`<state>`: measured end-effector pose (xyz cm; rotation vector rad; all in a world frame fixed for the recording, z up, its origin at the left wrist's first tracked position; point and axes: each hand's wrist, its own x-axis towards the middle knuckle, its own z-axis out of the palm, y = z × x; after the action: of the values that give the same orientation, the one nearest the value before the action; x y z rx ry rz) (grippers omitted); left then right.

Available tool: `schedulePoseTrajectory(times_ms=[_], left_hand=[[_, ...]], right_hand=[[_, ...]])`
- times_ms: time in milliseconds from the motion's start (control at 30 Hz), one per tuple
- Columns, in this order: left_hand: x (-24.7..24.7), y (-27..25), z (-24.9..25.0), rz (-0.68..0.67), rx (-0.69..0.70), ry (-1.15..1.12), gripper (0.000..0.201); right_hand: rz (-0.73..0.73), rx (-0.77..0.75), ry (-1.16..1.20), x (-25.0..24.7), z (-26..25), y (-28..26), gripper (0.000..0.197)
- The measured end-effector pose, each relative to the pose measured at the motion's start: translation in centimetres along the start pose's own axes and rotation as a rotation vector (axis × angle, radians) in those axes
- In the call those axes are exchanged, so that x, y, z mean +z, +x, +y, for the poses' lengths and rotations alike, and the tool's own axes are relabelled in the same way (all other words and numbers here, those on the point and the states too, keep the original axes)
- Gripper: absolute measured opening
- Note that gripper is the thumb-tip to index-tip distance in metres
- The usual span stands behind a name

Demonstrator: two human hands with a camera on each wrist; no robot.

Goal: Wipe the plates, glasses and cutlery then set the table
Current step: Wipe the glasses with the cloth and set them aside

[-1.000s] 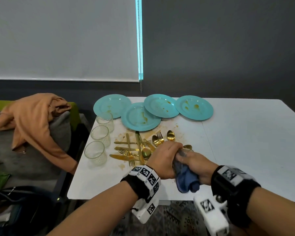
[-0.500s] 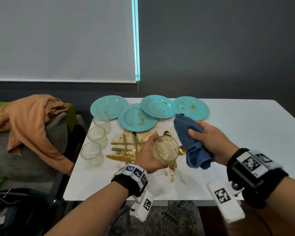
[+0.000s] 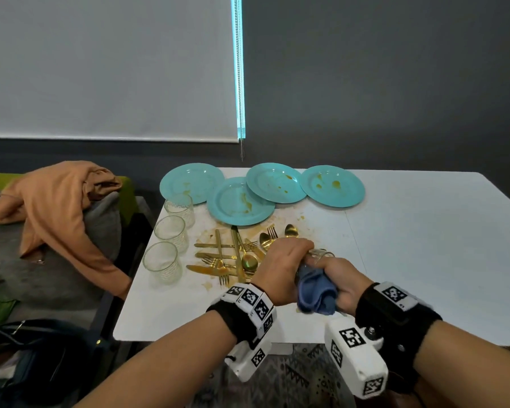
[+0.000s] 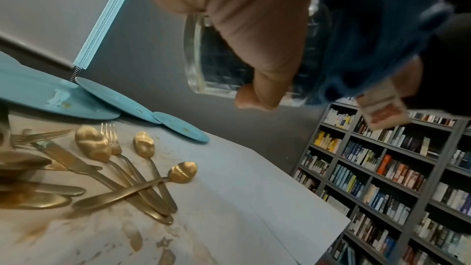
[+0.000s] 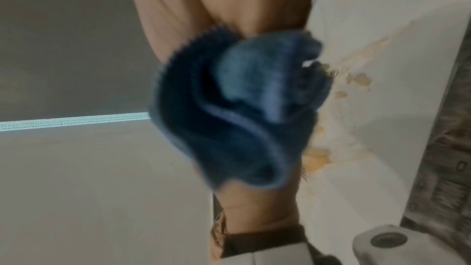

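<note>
Lower centre: left hand (image 3: 280, 269) grips glass (image 3: 321, 255) to steady it; right hand (image 3: 343, 285) grips blue cloth (image 3: 314, 293), wiping inside.

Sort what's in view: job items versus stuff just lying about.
Job: glass gripped by left hand; blue cloth in right hand; three glasses; four plates; gold cutlery.
Lying about: orange garment; dark bag; bookshelf.
</note>
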<state>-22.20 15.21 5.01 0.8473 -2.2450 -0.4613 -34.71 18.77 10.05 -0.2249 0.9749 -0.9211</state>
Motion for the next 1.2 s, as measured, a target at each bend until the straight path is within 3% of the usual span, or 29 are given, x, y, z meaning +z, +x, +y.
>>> schedulePoseTrajectory(times_ms=[67, 100, 167, 200, 233, 300, 467, 533, 567, 633, 700, 767, 867, 933, 1000, 1067, 1200], left_hand=[[-0.4, 0.0, 0.1, -0.032, -0.05, -0.019, 0.058], [-0.9, 0.2, 0.2, -0.12, -0.097, -0.05, 0.06], [-1.8, 0.5, 0.3, -0.403, -0.231, -0.101, 0.069], [-2.2, 0.7, 0.4, -0.547, -0.306, -0.12, 0.073], [-2.3, 0.7, 0.3, -0.664, -0.381, -0.156, 0.074], [-2.6, 0.6, 0.3, -0.808, -0.502, -0.256, 0.067], [-3.3, 0.6, 0.2, -0.909, -0.587, -0.493, 0.033], [-2.9, 0.4, -0.1, -0.845, -0.625, -0.477, 0.04], [-2.8, 0.4, -0.2, -0.774, -0.621, -0.429, 0.05], [-2.7, 0.6, 0.2, -0.658, -0.54, -0.266, 0.065], [-2.3, 0.5, 0.7, -0.558, -0.42, -0.155, 0.07], [-1.8, -0.2, 0.7, -0.463, -0.346, -0.113, 0.071], [-1.1, -1.6, -0.3, -0.335, -0.327, -0.098, 0.071], [-1.1, -2.4, -1.5, -0.221, -0.439, -0.116, 0.078], [-1.6, -3.5, -2.9, -0.122, -0.636, -0.158, 0.086], [-2.1, -4.9, -4.4, -0.099, -0.793, -0.169, 0.09], [-3.0, -7.7, -6.4, -0.069, -0.9, -0.17, 0.088]], right_hand=[[-0.025, -0.017, -0.074, 0.4, 0.3, 0.5, 0.009], [-0.002, -0.08, -0.295, 0.2, 0.4, 0.7, 0.012], [0.015, -0.203, -1.022, -0.6, 0.5, 1.0, 0.021], [-0.057, -0.195, -1.281, -1.0, 0.5, 0.9, 0.026], [-0.094, -0.157, -1.508, -1.4, 0.7, 0.8, 0.03], [-0.102, -0.09, -1.717, -1.5, 0.9, 0.4, 0.031], [-0.156, 0.122, -1.408, -0.9, -0.8, 0.4, 0.037], [-0.056, 0.125, -1.326, -0.2, -0.7, 0.1, 0.035], [-0.007, 0.015, -1.345, -0.3, -0.8, 0.1, 0.034], [-0.003, -0.146, -1.474, -0.2, -0.6, 0.1, 0.034], [-0.024, -0.103, -1.512, 0.0, 0.0, 0.3, 0.035], [-0.039, -0.02, -1.271, -0.3, 0.4, 1.3, 0.028], [0.07, 0.039, -0.704, -0.1, 0.9, 1.7, 0.013], [0.152, -0.019, -0.469, 0.5, 0.7, 1.8, 0.017], [0.226, -0.089, -0.318, 0.6, 0.1, 2.0, 0.019], [0.262, -0.174, -0.296, 0.3, -1.0, 2.5, 0.018], [0.275, -0.238, -0.338, -0.7, -2.5, 2.9, 0.024]])
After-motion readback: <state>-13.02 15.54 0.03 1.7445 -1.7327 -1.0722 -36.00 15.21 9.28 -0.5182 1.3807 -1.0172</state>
